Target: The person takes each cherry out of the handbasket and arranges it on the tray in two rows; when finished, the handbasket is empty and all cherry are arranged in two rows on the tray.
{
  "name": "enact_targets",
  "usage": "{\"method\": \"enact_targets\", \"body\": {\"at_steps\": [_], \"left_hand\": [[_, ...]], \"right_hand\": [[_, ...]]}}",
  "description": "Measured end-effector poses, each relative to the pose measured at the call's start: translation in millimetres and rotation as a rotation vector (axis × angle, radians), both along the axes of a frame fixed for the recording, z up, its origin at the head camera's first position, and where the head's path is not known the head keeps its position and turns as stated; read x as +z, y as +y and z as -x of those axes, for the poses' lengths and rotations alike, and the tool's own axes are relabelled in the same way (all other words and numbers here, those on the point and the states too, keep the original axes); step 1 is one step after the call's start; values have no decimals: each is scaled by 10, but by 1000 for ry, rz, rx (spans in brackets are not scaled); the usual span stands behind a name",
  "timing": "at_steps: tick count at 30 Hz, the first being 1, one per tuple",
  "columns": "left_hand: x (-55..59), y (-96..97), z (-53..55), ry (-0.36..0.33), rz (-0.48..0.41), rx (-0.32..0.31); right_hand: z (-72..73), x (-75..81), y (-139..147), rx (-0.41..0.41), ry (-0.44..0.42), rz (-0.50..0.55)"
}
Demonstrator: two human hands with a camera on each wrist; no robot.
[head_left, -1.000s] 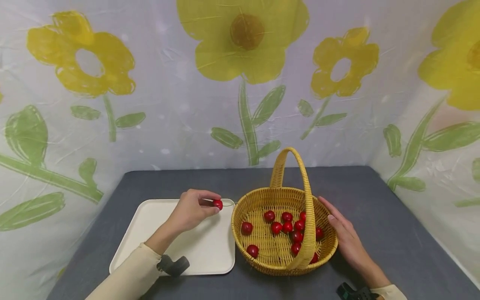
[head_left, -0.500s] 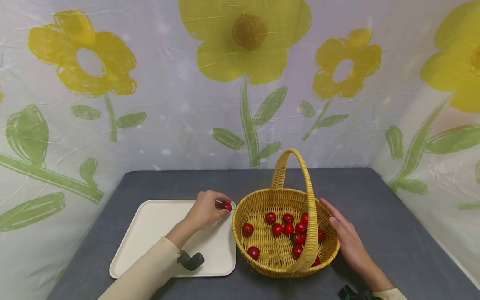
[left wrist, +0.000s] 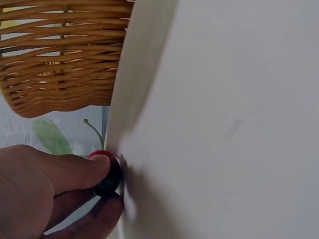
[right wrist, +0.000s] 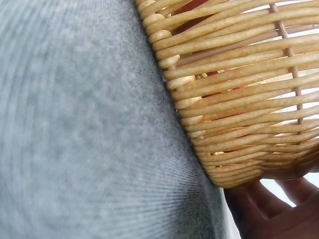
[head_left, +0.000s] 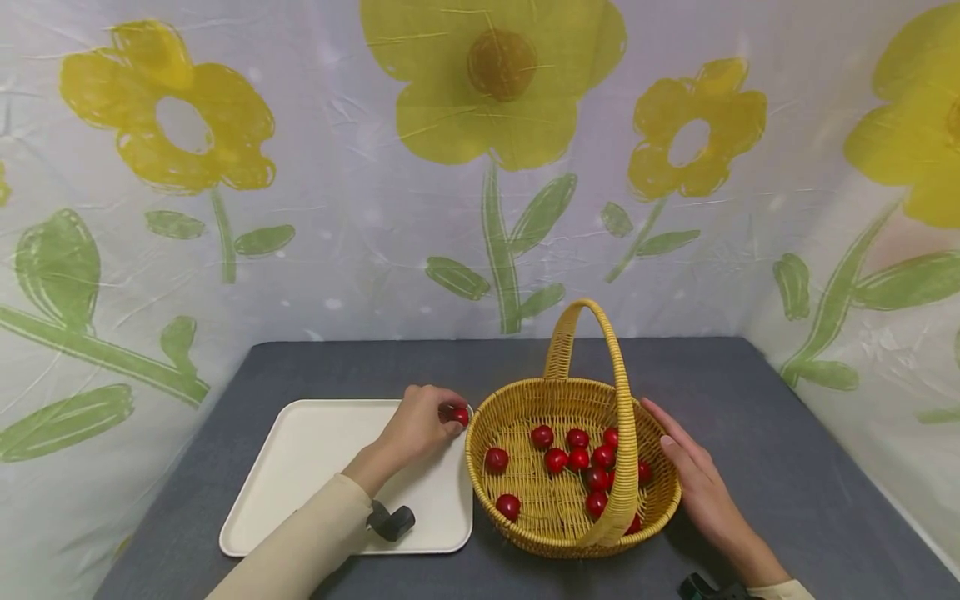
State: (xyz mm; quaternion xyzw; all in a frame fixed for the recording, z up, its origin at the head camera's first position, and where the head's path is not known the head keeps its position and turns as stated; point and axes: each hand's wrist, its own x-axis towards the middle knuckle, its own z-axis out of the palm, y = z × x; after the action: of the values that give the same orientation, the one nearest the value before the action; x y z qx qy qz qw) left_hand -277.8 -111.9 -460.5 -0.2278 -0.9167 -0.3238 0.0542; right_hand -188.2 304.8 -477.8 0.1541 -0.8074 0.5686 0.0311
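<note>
My left hand pinches a red cherry between thumb and fingers, at the far right corner of the white tray. In the left wrist view the cherry is right at the tray's surface, its green stem pointing up past the thumb. My right hand rests against the right side of the yellow wicker basket, fingers extended along its outer wall. In the right wrist view those fingers lie under the basket's woven side. Several cherries lie inside the basket.
The basket's tall arched handle rises over its opening. Tray and basket stand side by side on a dark grey table. A flower-printed cloth hangs behind and at both sides.
My left hand has moved right with the cherry, from above the tray to its far right corner, and lowered it slightly. My right hand has stayed against the basket.
</note>
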Motion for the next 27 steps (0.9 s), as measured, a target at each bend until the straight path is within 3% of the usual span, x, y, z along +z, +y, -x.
{"method": "enact_targets", "body": {"at_steps": [9, 12, 15, 18, 22, 27], "left_hand": [[-22, -57, -18, -18, -38, -4], [18, -119, -69, -31, -96, 9], [87, -188, -143, -78, -217, 8], [175, -234, -223, -169, -397, -54], [300, -235, -340, -311, -609, -181], [430, -123, -487, -355, -695, -306]], "right_hand": [[0, -5, -7, 1, -4, -3], [1, -6, -9, 3, -5, -1], [4, -4, -7, 3, -4, -3], [4, -1, -4, 0, -3, -5], [0, 4, -1, -4, -5, -10], [-4, 5, -1, 0, -8, -6]]}}
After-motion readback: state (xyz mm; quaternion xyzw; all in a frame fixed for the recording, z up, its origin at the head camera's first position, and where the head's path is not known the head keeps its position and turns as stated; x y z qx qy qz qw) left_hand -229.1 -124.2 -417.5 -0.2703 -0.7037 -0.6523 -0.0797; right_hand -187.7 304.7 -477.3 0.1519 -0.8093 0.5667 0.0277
